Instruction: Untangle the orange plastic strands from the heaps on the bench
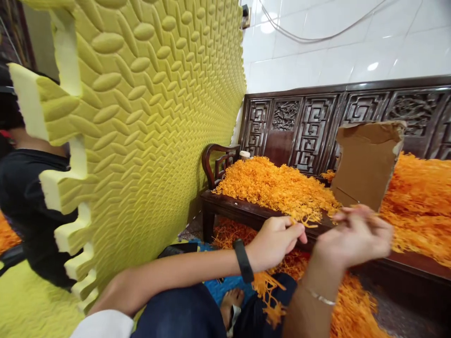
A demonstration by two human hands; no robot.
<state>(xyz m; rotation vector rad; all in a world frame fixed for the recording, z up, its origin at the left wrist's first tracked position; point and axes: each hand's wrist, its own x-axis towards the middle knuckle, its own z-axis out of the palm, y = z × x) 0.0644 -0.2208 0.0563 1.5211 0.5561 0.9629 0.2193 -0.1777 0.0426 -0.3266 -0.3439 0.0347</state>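
My left hand (276,241), with a dark band on its wrist, is closed in a pinch on a small branching orange piece (306,222) whose thin strands stick out past the fingertips. To its right, my right hand (355,237) is raised and smeared by motion, its fingers curled in; what they hold, if anything, is unclear. Just beyond both hands lies a pile of similar orange pieces (275,185) on a dark wooden bench (243,206). A linked cluster of orange pieces (269,295) hangs below my left wrist, over my lap.
Upright brown cardboard (366,164) separates the pile from a second orange heap (423,206) on the bench. A tall yellow foam mat (151,126) walls off the left. Behind it sits a person in black (31,202). More orange pieces (355,305) cover the floor.
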